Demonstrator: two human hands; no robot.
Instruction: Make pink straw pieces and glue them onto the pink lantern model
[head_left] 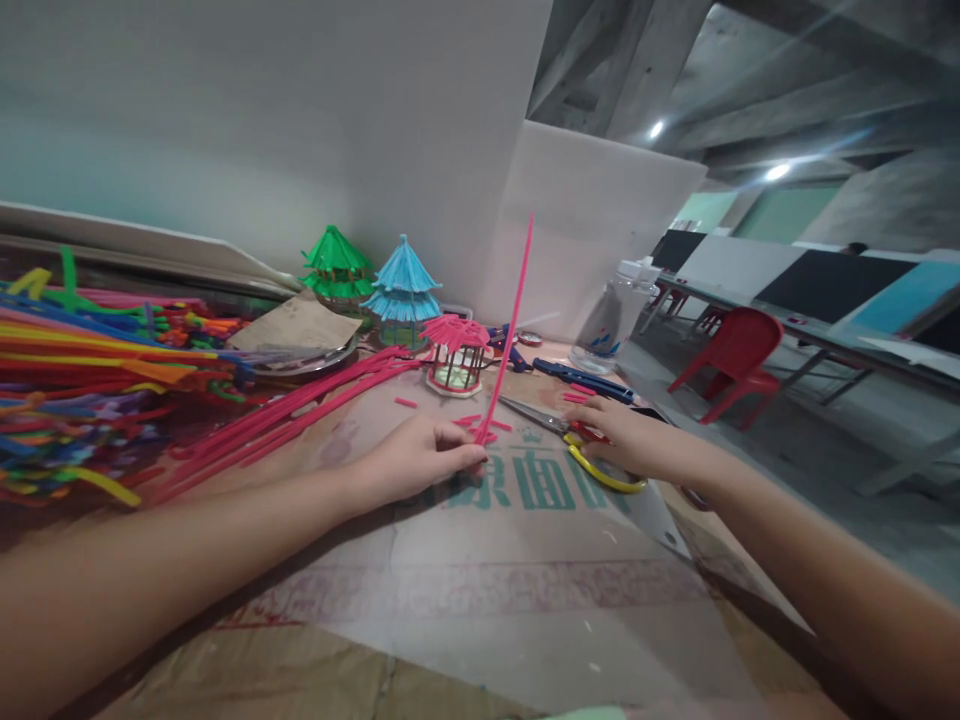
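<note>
My left hand [420, 458] pinches the lower end of a long pink pipe cleaner [514, 320], which stands up almost straight from my fingertips. My right hand [619, 432] is over the scissors [600, 472], its fingers closed about the red handle loop. Their yellow loop lies nearer me, and the blades point left along the table. Short cut pink pieces [491, 425] are scattered just beyond my left fingertips. Behind them stands a small round pavilion [457, 360] with thin posts, a pale base and a pink fringed roof. A few more pink pieces [577, 392] lie beyond my right hand.
Long pink pipe cleaners [300, 415] lie left of centre, beside a heap of coloured ones [97, 380]. Green [335, 265] and blue [403, 285] two-tiered pavilions stand behind. A clear plastic jar [611, 320] and a dark blue tool [581, 378] are at the back right.
</note>
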